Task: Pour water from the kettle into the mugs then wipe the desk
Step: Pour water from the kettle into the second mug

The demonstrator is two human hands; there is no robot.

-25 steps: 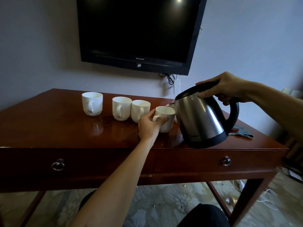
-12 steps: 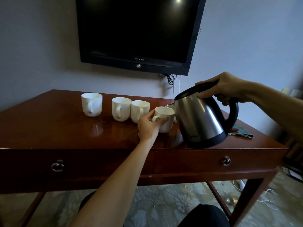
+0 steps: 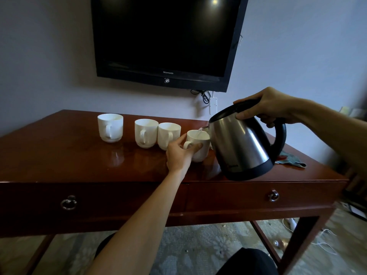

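Observation:
A steel kettle (image 3: 241, 143) with a black lid and handle hangs tilted to the left above the dark wooden desk (image 3: 59, 155). My right hand (image 3: 266, 108) grips its handle at the top. A thin stream of water runs from the spout into a white mug (image 3: 200, 149). My left hand (image 3: 179, 154) is closed around that mug's handle side and holds it on the desk. Further left stand three more white mugs: one (image 3: 168, 134) right beside it, one (image 3: 146, 132) touching that, and one (image 3: 110, 127) apart at the far left.
A greenish cloth (image 3: 292, 158) lies on the desk's right end, behind the kettle. A black television (image 3: 166, 36) hangs on the wall above. Two drawers with ring pulls (image 3: 68, 202) front the desk. Cables lie on the carpet at the right.
Almost nothing has shifted. The kettle stays tilted over the same mug with water still running, and both hands keep their grip.

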